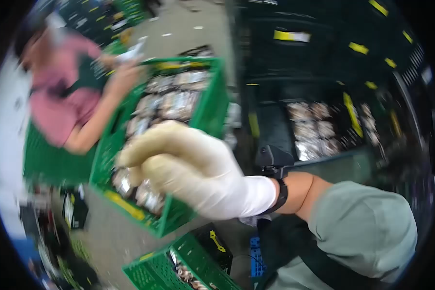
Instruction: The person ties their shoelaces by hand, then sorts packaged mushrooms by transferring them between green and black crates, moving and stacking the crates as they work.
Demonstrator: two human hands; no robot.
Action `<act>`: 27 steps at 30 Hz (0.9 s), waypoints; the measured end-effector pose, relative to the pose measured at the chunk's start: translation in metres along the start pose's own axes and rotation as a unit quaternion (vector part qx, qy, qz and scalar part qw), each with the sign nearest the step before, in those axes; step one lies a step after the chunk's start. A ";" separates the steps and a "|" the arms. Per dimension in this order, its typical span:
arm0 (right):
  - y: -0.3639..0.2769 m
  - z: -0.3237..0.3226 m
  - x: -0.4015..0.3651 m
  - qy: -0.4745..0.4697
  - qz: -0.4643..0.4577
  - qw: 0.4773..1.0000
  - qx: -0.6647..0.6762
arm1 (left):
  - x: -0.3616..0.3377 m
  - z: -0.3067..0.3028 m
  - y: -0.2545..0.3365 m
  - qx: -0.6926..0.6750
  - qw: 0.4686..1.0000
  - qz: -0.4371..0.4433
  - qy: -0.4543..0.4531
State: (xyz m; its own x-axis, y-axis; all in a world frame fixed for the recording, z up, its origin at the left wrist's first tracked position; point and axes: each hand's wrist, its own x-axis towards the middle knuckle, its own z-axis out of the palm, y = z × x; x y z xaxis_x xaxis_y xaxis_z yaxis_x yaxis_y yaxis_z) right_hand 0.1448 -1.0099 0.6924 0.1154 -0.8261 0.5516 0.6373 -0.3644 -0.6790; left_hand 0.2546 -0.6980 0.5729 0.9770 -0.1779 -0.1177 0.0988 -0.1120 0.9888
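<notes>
My right hand (193, 169), in a whitish glove, reaches over the near part of a green plastic crate (221, 92). Its fingers are curled and drawn together, and whatever they hold, if anything, cannot be made out. Just below the fingertips, clear plastic packs (150, 198) with brownish contents lie in the crate. More such packs (179, 104) fill its far end. A black strap with a small dark device (273, 158) sits around my right wrist. My left hand is outside the picture.
A co-worker in a pink top (63, 92) stands at the crate's left side, hands around something white. Dark crates (270, 130) stand on the right, one with similar packs (311, 128). Another green crate (150, 270) is at the bottom.
</notes>
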 end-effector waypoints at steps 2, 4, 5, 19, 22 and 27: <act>-0.047 -0.098 -0.021 0.117 0.100 0.988 -0.030 | -0.032 0.056 -0.034 0.036 0.987 0.052 -0.149; -0.090 -0.207 -0.044 0.203 0.105 0.962 -0.147 | -0.060 0.110 -0.052 0.039 0.962 0.061 -0.264; -0.118 -0.264 -0.054 0.249 0.097 0.928 -0.261 | -0.077 0.145 -0.047 0.006 0.957 -0.014 -0.289; -0.118 -0.589 -0.137 0.583 0.070 0.776 -0.229 | -0.185 0.319 -0.096 0.424 0.496 0.445 -0.613; 0.001 -0.673 -0.183 0.469 0.320 0.578 -0.587 | -0.226 0.276 -0.076 0.538 0.447 0.113 -0.706; 0.058 -0.685 -0.219 0.349 0.553 0.513 -0.556 | -0.269 0.328 -0.082 0.425 0.529 0.118 -0.725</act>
State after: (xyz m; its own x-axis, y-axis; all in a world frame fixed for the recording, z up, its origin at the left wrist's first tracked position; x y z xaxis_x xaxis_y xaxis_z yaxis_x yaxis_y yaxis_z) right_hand -0.3660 -1.1448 0.2006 -0.6109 -0.6031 -0.5129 -0.3973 0.7939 -0.4603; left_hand -0.0783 -0.9613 0.4937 -0.2905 -0.7788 -0.5560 -0.7156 -0.2088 0.6665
